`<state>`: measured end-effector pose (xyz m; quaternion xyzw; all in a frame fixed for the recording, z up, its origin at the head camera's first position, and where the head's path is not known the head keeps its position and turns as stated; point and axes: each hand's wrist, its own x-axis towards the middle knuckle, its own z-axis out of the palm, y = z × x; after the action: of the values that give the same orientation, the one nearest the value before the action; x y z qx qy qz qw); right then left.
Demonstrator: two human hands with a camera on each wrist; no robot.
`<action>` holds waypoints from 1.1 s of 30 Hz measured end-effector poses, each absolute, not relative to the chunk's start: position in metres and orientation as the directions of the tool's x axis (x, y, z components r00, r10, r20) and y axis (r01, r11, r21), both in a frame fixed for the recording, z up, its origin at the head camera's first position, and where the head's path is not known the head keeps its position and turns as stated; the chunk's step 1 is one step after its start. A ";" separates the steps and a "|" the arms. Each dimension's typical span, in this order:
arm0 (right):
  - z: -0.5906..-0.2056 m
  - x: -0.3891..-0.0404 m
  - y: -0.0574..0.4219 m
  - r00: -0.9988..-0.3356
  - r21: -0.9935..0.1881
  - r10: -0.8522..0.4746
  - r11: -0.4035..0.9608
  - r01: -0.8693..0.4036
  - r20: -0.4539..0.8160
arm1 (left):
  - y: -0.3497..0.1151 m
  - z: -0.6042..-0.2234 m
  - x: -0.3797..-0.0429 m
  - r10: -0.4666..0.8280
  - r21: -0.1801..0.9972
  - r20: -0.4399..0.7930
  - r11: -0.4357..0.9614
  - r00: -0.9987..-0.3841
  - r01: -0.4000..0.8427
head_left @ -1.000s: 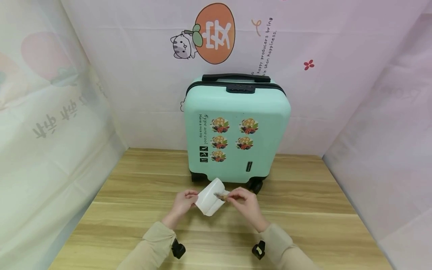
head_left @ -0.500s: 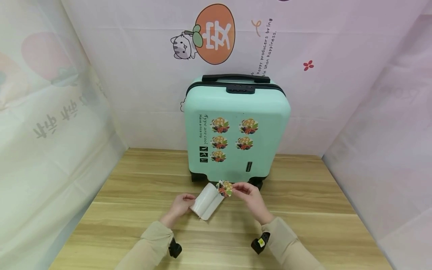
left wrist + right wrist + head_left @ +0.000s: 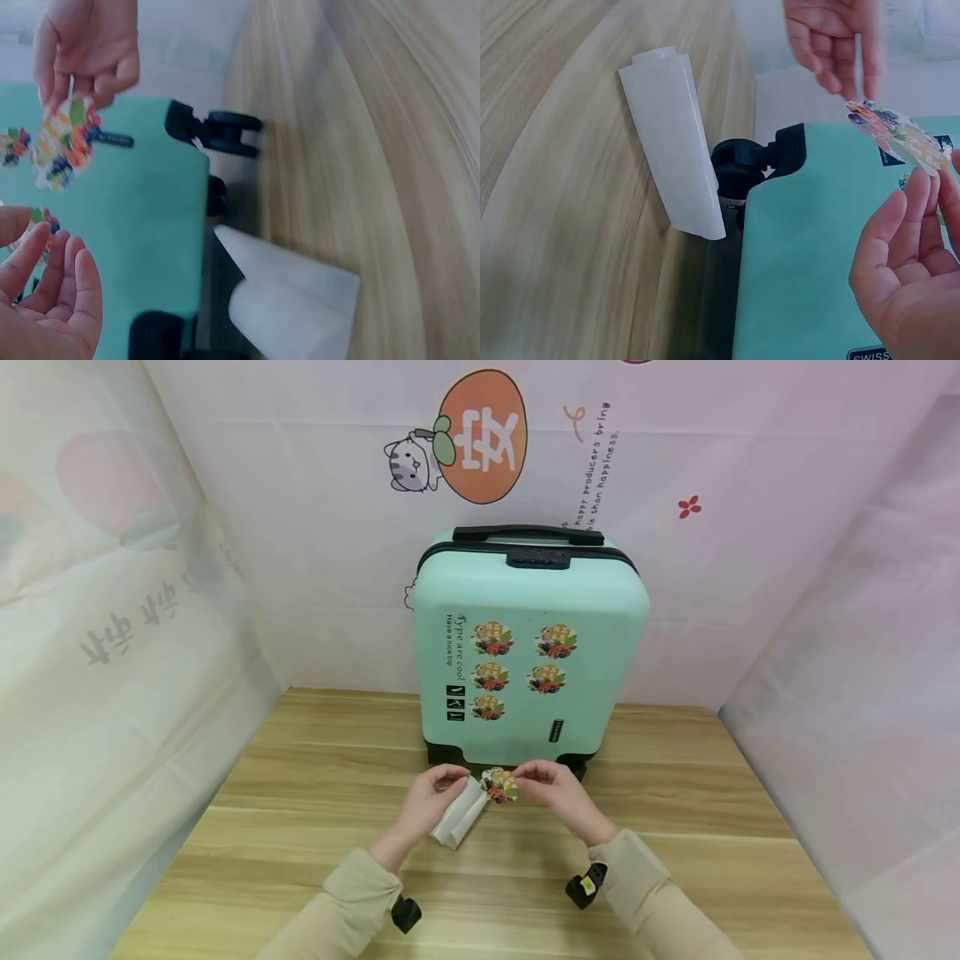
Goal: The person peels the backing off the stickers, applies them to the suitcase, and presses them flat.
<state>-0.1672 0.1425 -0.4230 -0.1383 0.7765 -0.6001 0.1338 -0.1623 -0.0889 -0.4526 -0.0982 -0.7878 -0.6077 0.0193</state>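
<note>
My right hand [image 3: 557, 792] pinches a round fruit-patterned sticker [image 3: 499, 786] by its edge, in front of the suitcase's base. My left hand [image 3: 429, 797] is raised on the sticker's other side, fingers loosely bent. In the right wrist view its fingertips come right up to the sticker's far edge [image 3: 864, 120]. Curled white backing paper [image 3: 459, 817] lies on the table below the left hand, free of both hands. Behind stands a mint-green suitcase [image 3: 517, 739] with several like stickers on its front, three on the left and two on the right.
The suitcase stands upright on black wheels [image 3: 232, 131] at the table's back, with a black handle [image 3: 528, 534] on top. Printed white cloth [image 3: 712, 585] hangs behind and at both sides. The wood table [image 3: 675, 860] spreads around the hands.
The right hand has lifted the sticker off the white paper and turned its printed face to view. The left hand has let go of the paper and moved right, toward the sticker.
</note>
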 end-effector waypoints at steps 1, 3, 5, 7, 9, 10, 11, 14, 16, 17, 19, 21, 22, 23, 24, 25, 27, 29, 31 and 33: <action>-0.423 -0.168 0.142 -0.923 -0.967 -0.382 0.248 -0.058 -0.042 | -0.086 -0.449 -0.160 0.143 0.952 0.153 0.245 -0.978 0.185; -0.422 -0.168 0.142 -0.916 -0.964 -0.399 0.258 -0.069 -0.041 | -0.082 -0.442 -0.157 0.161 0.948 0.163 0.249 -0.973 0.200; -0.422 -0.168 0.143 -0.909 -0.961 -0.415 0.265 -0.082 -0.037 | -0.078 -0.433 -0.152 0.177 0.946 0.168 0.248 -0.970 0.209; -0.422 -0.168 0.143 -0.901 -0.958 -0.433 0.271 -0.099 -0.029 | -0.076 -0.425 -0.148 0.190 0.941 0.173 0.258 -0.966 0.219; -0.421 -0.168 0.144 -0.897 -0.958 -0.442 0.270 -0.100 -0.031 | -0.075 -0.417 -0.144 0.206 0.935 0.177 0.271 -0.963 0.230; -0.421 -0.168 0.144 -0.895 -0.957 -0.445 0.270 -0.102 -0.030 | -0.074 -0.414 -0.142 0.210 0.933 0.174 0.277 -0.962 0.229; -0.421 -0.168 0.144 -0.894 -0.956 -0.448 0.273 -0.106 -0.029 | -0.074 -0.411 -0.140 0.215 0.930 0.175 0.283 -0.961 0.233; -0.421 -0.168 0.143 -0.889 -0.951 -0.457 0.284 -0.123 -0.021 | -0.074 -0.408 -0.137 0.227 0.924 0.180 0.296 -0.957 0.244; -0.420 -0.168 0.143 -0.886 -0.944 -0.463 0.295 -0.146 -0.007 | -0.073 -0.407 -0.136 0.230 0.923 0.182 0.295 -0.956 0.246; -0.420 -0.168 0.143 -0.886 -0.942 -0.463 0.300 -0.151 -0.005 | -0.073 -0.407 -0.135 0.231 0.923 0.184 0.294 -0.955 0.249; -0.420 -0.167 0.143 -0.890 -0.943 -0.455 0.300 -0.147 -0.006 | -0.073 -0.408 -0.135 0.228 0.926 0.182 0.287 -0.956 0.244; -0.419 -0.167 0.144 -0.899 -0.949 -0.439 0.287 -0.127 -0.013 | -0.073 -0.409 -0.136 0.224 0.933 0.178 0.273 -0.958 0.237; -0.420 -0.167 0.144 -0.905 -0.955 -0.425 0.276 -0.107 -0.021 | -0.073 -0.410 -0.136 0.221 0.937 0.176 0.262 -0.959 0.233; -0.420 -0.167 0.144 -0.912 -0.963 -0.410 0.255 -0.085 -0.028 | -0.072 -0.410 -0.136 0.217 0.939 0.178 0.253 -0.960 0.231; -0.420 -0.168 0.145 -0.918 -0.972 -0.396 0.227 -0.061 -0.035 | -0.072 -0.411 -0.136 0.212 0.943 0.177 0.244 -0.961 0.227; -0.420 -0.168 0.145 -0.923 -0.979 -0.382 0.200 -0.041 -0.039 | -0.071 -0.411 -0.137 0.208 0.945 0.176 0.237 -0.962 0.224; -0.420 -0.169 0.146 -0.940 -0.990 -0.340 0.143 -0.007 -0.043 | -0.070 -0.411 -0.137 0.202 0.948 0.178 0.227 -0.963 0.223; -0.420 -0.170 0.145 -0.960 -0.996 -0.278 0.086 0.018 -0.042 | -0.070 -0.420 -0.141 0.186 0.948 0.177 0.232 -0.966 0.219; -0.420 -0.170 0.146 -0.974 -0.997 -0.225 0.071 0.018 -0.033 | -0.071 -0.428 -0.147 0.170 0.951 0.174 0.226 -0.970 0.210; -0.420 -0.170 0.147 -0.982 -0.997 -0.188 0.082 0.011 -0.026 | -0.071 -0.436 -0.152 0.147 0.958 0.170 0.209 -0.974 0.199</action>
<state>-0.1699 0.1467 -0.4202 -0.0605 0.7318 -0.6748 0.0737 -0.1524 -0.0709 -0.4358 -0.1113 -0.7771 -0.6192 0.0208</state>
